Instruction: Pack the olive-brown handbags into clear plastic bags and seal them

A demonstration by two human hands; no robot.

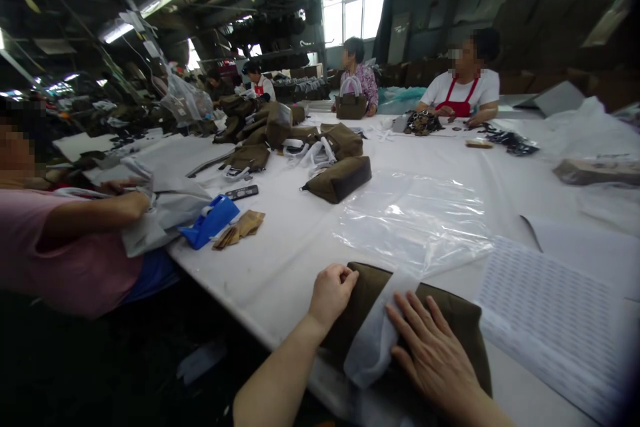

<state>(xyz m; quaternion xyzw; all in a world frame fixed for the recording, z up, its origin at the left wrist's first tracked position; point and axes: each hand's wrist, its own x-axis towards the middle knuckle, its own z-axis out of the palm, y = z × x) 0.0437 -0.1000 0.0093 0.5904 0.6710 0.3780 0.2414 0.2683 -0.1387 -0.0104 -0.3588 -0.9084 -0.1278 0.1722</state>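
Observation:
An olive-brown fabric bag (457, 320) lies flat at the near edge of the white table (280, 267). A white fabric strip (375, 340) crosses its middle. My left hand (331, 293) is curled closed on the bag's left end, gripping its edge. My right hand (433, 350) lies flat on the bag with fingers stretched out, its fingertips touching the white strip.
A clear plastic sheet (415, 217) lies just beyond the bag, another olive bag (340, 178) farther back. A white perforated sheet (555, 307) sits right. A person in pink (70, 247) works at left near a blue tape dispenser (210, 220). Other people sit at the far side.

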